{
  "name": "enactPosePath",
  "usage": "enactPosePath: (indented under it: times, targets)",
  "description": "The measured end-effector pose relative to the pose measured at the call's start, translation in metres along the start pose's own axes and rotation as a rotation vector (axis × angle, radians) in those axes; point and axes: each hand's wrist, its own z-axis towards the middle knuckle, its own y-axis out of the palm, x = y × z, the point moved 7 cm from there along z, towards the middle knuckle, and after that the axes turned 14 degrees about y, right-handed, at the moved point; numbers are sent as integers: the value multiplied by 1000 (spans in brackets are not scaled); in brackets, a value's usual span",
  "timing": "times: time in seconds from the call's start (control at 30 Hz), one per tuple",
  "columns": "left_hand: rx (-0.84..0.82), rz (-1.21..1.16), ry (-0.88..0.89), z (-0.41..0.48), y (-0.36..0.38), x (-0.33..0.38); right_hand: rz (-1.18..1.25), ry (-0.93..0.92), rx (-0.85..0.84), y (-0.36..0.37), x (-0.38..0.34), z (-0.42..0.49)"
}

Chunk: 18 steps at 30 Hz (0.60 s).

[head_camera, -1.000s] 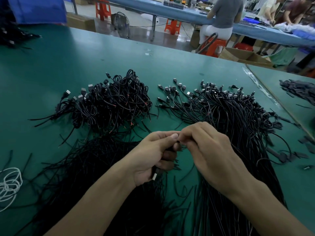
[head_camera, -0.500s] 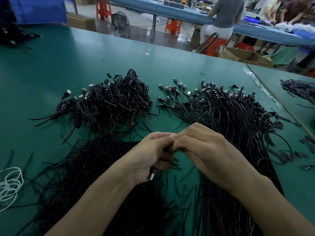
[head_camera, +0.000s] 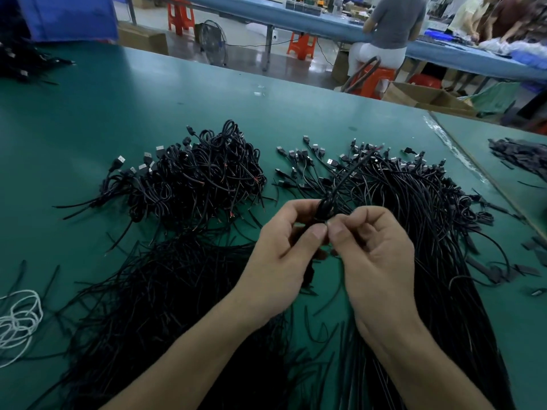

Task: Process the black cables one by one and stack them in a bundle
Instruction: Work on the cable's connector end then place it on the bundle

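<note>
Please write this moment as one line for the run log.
left hand: grips coiled black cable | right hand: pinches same cable | coiled cable pile: left on green table | straight cable pile: right

coiled cable pile (head_camera: 189, 179) left of straight cable pile (head_camera: 399, 196).
</note>
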Motion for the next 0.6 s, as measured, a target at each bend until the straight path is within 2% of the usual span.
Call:
enactPosePath:
  times: [0.07,0.13,0.17,0.23,0.3,0.47,0.6]
  targets:
    - [-31,232,103,2,-8,5,167,170,-94,3,8,4]
    - [-36,462,208,5,-18,12,235,242,-177,5,9,6]
    - [-24,505,261,7,-21,17,257,261,-211,5,9,7]
    - [-16,461,303,8,-23,21,285,296,-270,5,8,9]
    - [-30,371,260,8,-22,19,279,328,-313,5,9,11]
    - [-51,360,193,8,-21,16,228,406,-324,5,16,13]
    - [22,122,94,7,-16,15,303,443,-325,3,18,14]
